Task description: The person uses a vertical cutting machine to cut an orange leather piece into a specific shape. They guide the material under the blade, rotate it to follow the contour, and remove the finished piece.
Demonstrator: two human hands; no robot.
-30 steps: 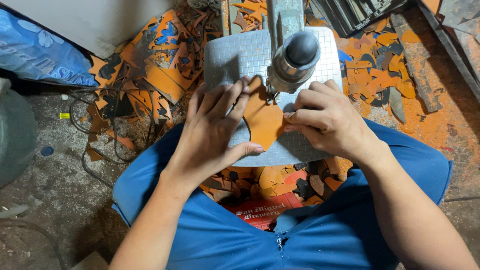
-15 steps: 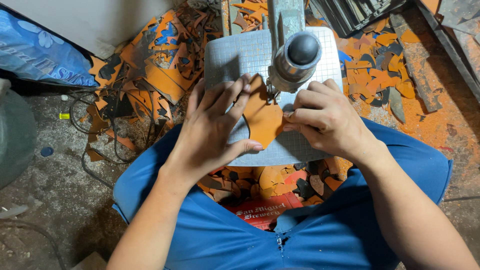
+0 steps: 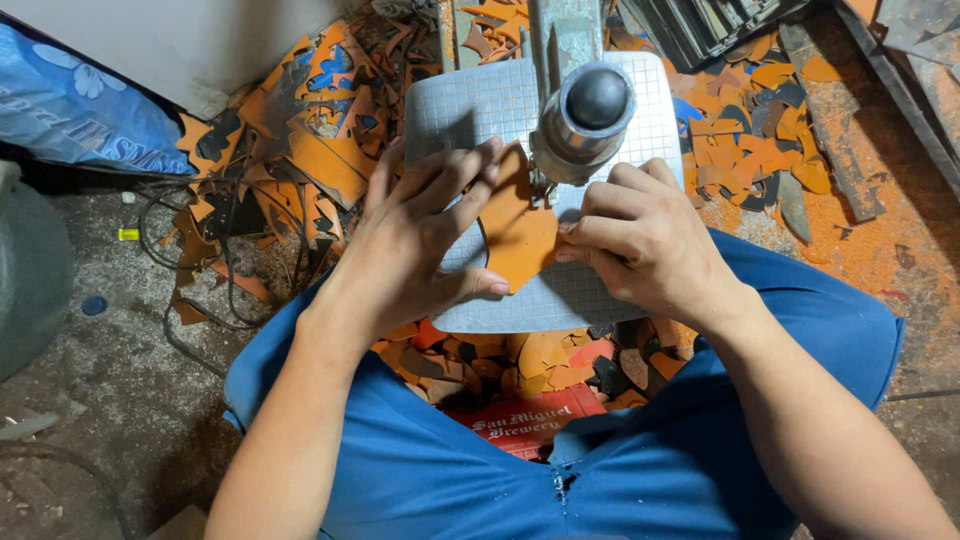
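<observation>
Two hands on one orange leather piece!
Left hand presses it flat, fingers spread; right hand pinches its edge on the gridded plate.

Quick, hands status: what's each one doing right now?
Left hand: open, fingers spread flat, pressing the orange piece onto the gridded plate.
Right hand: curled, pinching the piece's right edge.
</observation>
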